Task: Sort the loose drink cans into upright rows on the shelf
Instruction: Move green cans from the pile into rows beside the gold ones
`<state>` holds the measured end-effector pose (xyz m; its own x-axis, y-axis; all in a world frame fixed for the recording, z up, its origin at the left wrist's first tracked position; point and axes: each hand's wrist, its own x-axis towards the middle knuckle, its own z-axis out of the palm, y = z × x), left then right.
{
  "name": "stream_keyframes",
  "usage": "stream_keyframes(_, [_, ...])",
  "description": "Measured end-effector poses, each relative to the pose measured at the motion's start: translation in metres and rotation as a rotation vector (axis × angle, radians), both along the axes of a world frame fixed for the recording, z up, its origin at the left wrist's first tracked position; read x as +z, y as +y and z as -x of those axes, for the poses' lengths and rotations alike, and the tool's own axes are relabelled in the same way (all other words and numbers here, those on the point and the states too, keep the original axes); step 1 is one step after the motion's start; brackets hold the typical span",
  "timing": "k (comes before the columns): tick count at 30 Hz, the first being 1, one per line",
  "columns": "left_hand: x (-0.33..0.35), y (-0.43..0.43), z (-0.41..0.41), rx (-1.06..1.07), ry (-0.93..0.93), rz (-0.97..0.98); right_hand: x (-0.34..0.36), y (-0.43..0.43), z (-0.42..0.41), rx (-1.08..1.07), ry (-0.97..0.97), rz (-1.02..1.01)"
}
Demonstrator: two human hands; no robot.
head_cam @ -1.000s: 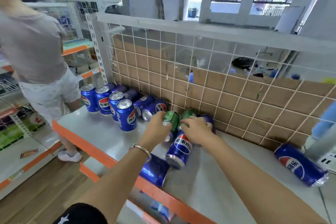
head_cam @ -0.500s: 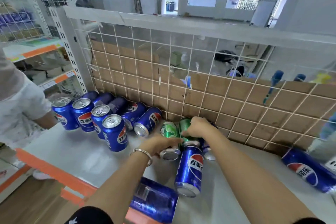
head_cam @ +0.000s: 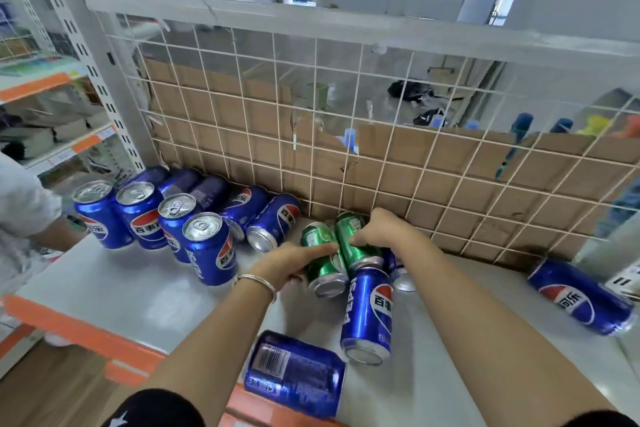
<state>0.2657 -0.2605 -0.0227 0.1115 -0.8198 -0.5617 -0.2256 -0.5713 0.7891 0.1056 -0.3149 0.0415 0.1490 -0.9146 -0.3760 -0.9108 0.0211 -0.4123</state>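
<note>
I noted left hand [head_cam: 294,265] gripping the left green aluminium can [head_cam: 327,270], right hand [head_cam: 381,232] the right green aluminium can [head_cam: 348,227], both lying side by side on the grey metal shelf [head_cam: 138,288] by the white wire grid [head_cam: 311,135], long axes running back-to-front.

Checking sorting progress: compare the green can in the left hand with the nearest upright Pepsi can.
The left green can is green; the upright Pepsi can is blue with a red-and-white logo. The green can lies on its side, silver end toward the camera; the Pepsi can stands, pull-tab top up. The left hand grips the green can; no hand touches the Pepsi can. Both are drink cans on the shelf.
</note>
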Motion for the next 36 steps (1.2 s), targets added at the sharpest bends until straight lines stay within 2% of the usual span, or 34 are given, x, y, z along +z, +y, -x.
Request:
stream_keyframes(5, [0.007, 0.001, 0.013, -0.095, -0.162, -0.018, 0.000, 0.001, -0.007, 0.037, 0.077, -0.045])
stream_keyframes(8, [0.009, 0.003, 0.017, -0.167, -0.177, 0.000, -0.002, 0.002, -0.009, 0.003, 0.038, -0.048])
stream_keyframes(9, [0.008, 0.005, 0.016, -0.145, -0.115, 0.003, -0.003, 0.003, -0.009, -0.014, 0.008, -0.054])
stream_keyframes(12, [0.006, 0.009, 0.008, -0.038, 0.224, 0.016, -0.013, 0.004, -0.005, -0.098, -0.187, -0.131])
stream_keyframes(14, [0.001, 0.010, 0.004, -0.012, 0.315, 0.022, -0.017, 0.006, -0.003, -0.193, -0.364, -0.218])
stream_keyframes(19, [0.005, 0.012, 0.004, 0.044, 0.333, 0.032, -0.025, 0.013, -0.002, -0.301, -0.533, -0.224])
stream_keyframes(23, [0.011, 0.016, 0.009, 0.125, 0.460, 0.054, -0.020, 0.019, 0.002, -0.347, -0.672, -0.199])
stream_keyframes(26, [0.015, 0.020, 0.010, 0.137, 0.532, 0.122, -0.007, 0.027, 0.007, -0.316, -0.746, -0.162])
stream_keyframes(30, [0.028, 0.015, 0.021, 0.175, 0.508, 0.271, 0.012, 0.041, 0.019, -0.249, -0.846, -0.083])
stream_keyframes(36, [0.060, 0.013, 0.062, 0.085, 0.567, 0.331, 0.035, 0.062, 0.067, -0.332, -1.040, 0.021])
